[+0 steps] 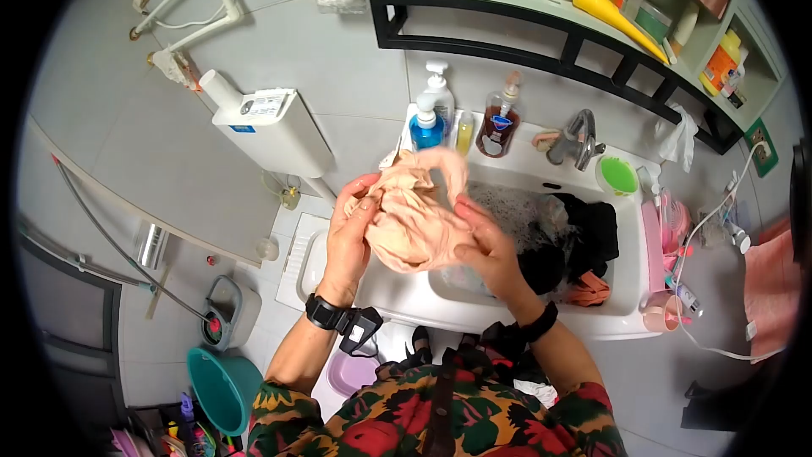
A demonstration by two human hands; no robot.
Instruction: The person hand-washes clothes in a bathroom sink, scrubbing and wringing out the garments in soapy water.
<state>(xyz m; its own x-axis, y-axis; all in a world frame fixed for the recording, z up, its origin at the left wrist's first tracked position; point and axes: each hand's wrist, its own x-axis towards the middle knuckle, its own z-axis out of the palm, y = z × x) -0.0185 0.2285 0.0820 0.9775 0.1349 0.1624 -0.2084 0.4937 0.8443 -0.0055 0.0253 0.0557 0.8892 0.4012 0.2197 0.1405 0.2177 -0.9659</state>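
Note:
A wet, peach-coloured piece of clothing (410,224) is stretched between my two hands above the left part of the white sink (397,298). My left hand (348,224) grips its left side, thumb on top. On the other side, my right hand (491,250) pinches the fabric near its lower right edge. A strip of the cloth loops up at the top. Behind the right hand, the basin holds sudsy water (499,211) with dark clothes (584,233) and an orange-pink cloth (589,289) in it. The garment's exact kind cannot be made out.
A faucet (579,140), a green bowl (617,176), a brown soap bottle (499,123) and a blue pump bottle (427,127) line the sink's back edge. A shelf (541,4) overhangs it. Below left stand a teal bucket (222,389) and a lilac basin (351,372).

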